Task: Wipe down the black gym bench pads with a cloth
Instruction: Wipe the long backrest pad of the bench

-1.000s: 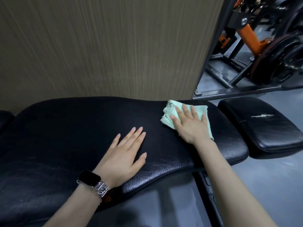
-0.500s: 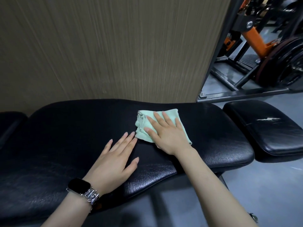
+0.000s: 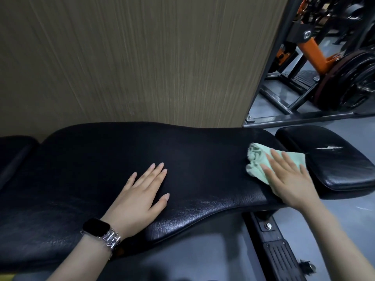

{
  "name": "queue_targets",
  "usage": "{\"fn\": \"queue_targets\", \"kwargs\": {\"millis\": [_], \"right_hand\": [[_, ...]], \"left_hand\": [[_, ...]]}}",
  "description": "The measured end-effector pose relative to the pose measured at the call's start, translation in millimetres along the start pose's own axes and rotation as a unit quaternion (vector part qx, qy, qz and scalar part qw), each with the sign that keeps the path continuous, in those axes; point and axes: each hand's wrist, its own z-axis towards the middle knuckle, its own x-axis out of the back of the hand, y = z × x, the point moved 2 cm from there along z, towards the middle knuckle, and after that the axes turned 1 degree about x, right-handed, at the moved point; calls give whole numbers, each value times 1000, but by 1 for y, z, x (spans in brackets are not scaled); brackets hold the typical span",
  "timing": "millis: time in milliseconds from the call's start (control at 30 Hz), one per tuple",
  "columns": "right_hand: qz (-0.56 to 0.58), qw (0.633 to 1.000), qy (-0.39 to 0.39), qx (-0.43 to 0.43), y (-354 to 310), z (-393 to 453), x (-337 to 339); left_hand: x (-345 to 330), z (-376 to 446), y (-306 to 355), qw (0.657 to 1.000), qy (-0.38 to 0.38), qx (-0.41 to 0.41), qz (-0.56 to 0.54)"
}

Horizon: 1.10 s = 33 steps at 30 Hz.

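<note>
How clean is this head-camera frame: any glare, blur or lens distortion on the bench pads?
Head view: soft glare streaks the long black leather bench pad along its near edge; the wood-grain wall panel looks slightly smeared; wide-angle bowing curves the pad's outline and the dark metal post; the pale green cloth under the right hand stays fairly sharp.

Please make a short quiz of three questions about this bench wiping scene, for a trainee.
1. True or false: the right hand presses the cloth flat on the long pad.
2. Which wrist wears the watch? A) left B) right
3. Fill in: the white scuff is on the ____ pad.

Key: 1 true; 2 A; 3 small (the right one).
</note>
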Motion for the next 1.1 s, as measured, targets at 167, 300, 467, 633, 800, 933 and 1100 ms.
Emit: {"fn": "queue_targets", "kwargs": {"millis": [167,300,467,633,800,933,1100], "right_hand": [[-22,998,24,-47,-11,-6,-4],[-18,999,22,-36,-40,-10,-10],[-7,1000,10,-15,-86,-7,-18],[-2,1000,1,17,-132,3,-26],[6,998,-12,62,-181,10,-35],[1,995,-21,102,-219,14,-43],[-1,988,-32,152,-264,14,-54]], "left_hand": [[0,-9,-7,1000,5,3,-3],[3,-18,-13,1000,7,7,-10],[4,-32,-31,1000,23,-1,-13],[8,-50,-46,999,36,-6,-35],[9,-62,-60,998,51,-2,-27],[9,-70,-69,998,62,-10,-26],[10,-76,-80,996,78,-12,-36]]}}
